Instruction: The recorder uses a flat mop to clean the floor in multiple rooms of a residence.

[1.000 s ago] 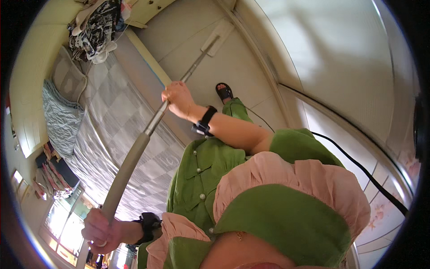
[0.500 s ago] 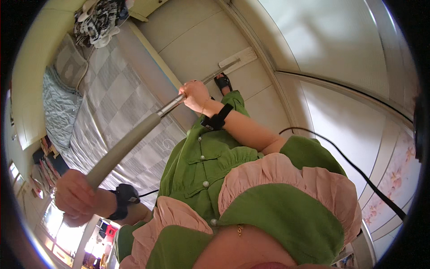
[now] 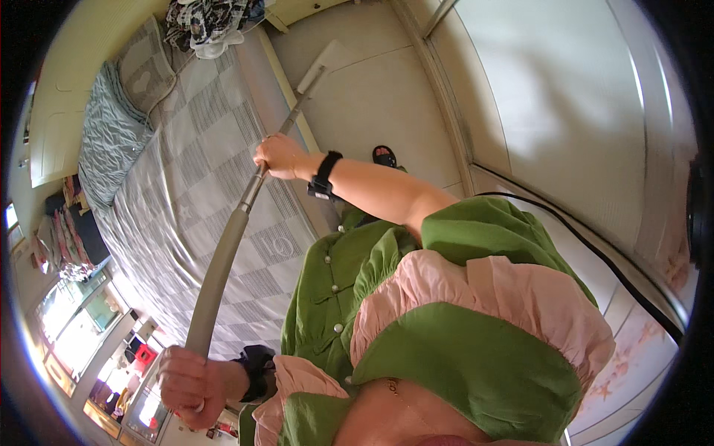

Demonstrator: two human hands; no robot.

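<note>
A flat mop with a grey-sleeved metal pole (image 3: pixel 220 279) slants across the view from lower left to upper middle. My left hand (image 3: pixel 192 386) is wrapped round the top end of its grey grip. Farther down, my right hand (image 3: pixel 281 156) is closed round the metal shaft. The pale, narrow mop head (image 3: pixel 318 68) lies on the floor beside the bed's far part, somewhat blurred. Dark bands sit on both my wrists.
Left of the pole stands a bed with a grey checked sheet (image 3: pixel 186 160), a blue pillow (image 3: pixel 111 134) and piled clothes (image 3: pixel 208 22). Sliding doors (image 3: pixel 550 89) line the right side. My sandalled foot (image 3: pixel 384 156) stands on the tiles (image 3: pixel 357 111). A black cable (image 3: pixel 580 215) runs behind my right arm.
The mop head has slid left and farther away along the floor, toward the bed's side. Both hands have kept hold; the right moved left and the left moved right and nearer.
</note>
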